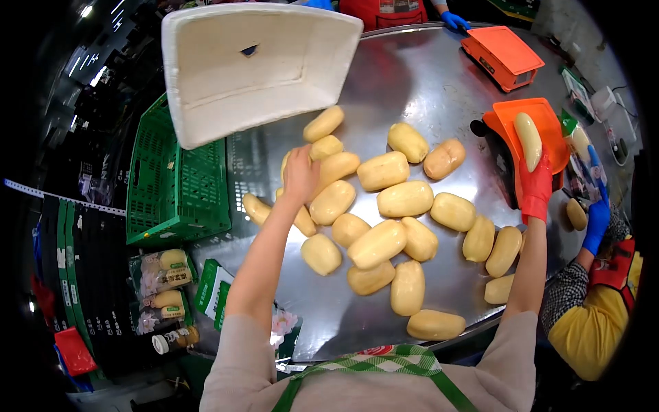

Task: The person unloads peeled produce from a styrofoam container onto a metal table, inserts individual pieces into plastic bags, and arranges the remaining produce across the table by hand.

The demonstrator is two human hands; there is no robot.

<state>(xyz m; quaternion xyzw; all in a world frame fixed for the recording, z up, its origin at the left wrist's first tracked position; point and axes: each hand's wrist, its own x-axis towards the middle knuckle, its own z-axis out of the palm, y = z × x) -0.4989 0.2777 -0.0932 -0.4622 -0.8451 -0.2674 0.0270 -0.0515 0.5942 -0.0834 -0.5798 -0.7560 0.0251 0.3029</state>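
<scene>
My bare left hand (300, 175) reaches into a group of peeled lotus roots on the left of the metal table. Its fingers curl over a lotus root (284, 165), mostly hidden beneath the hand. On the right, my right hand (535, 187), in a red glove, grips the lower end of a long, slightly curved lotus root (528, 137). That piece lies over the orange tray of a scale (504, 113). Between my hands, many pale yellow lotus roots, such as a large lotus root (377, 244), lie scattered, some resting on others.
A white foam box (261, 69) tilts over a green crate (154, 182) at left. Packaged lotus roots (165, 278) and a jar (175, 340) sit below. A second orange scale (504, 55) stands at back right. Co-workers' blue-gloved hands (598, 220) show at right and top.
</scene>
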